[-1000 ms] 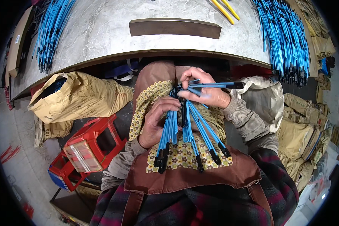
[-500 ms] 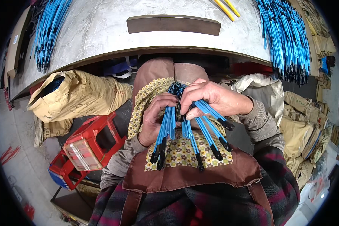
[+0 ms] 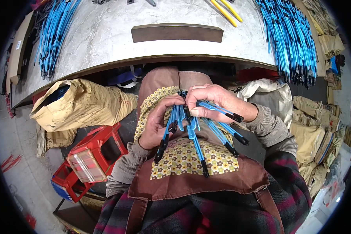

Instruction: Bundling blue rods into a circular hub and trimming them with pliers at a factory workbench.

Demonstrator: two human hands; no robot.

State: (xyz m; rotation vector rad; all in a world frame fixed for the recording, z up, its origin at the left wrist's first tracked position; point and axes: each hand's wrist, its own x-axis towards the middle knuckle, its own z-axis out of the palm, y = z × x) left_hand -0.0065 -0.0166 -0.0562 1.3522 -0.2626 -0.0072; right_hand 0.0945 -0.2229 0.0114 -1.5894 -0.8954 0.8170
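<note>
A folded umbrella frame (image 3: pixel 191 134) lies over my lap, its blue metal ribs fanned out toward me with black tips. Its dark hub end is mostly hidden between my fingers. My left hand (image 3: pixel 156 124) is closed around the ribs on the left side. With thumb and index finger, my right hand (image 3: pixel 212 102) pinches at the top of the frame by the hub; several ribs stick out beneath and beside that hand. Whether a small part sits in the pinch cannot be made out. Under the frame is my brown apron (image 3: pixel 222 183) with its flowered patch.
Ahead is a grey table (image 3: pixel 105 35) with a dark bar (image 3: pixel 177 33), yellow-handled pliers (image 3: pixel 226 11) and bundles of blue ribs on the left (image 3: pixel 56 35) and right (image 3: pixel 290 43). Paper sacks (image 3: pixel 85 103), a white sack (image 3: pixel 271 95) and a red stool (image 3: pixel 93 152) stand around me.
The ribs have shifted: some on the right now spread higher beside my right hand, and some left tips have turned. Both hands stay at the hub end. The view has tilted slightly.
</note>
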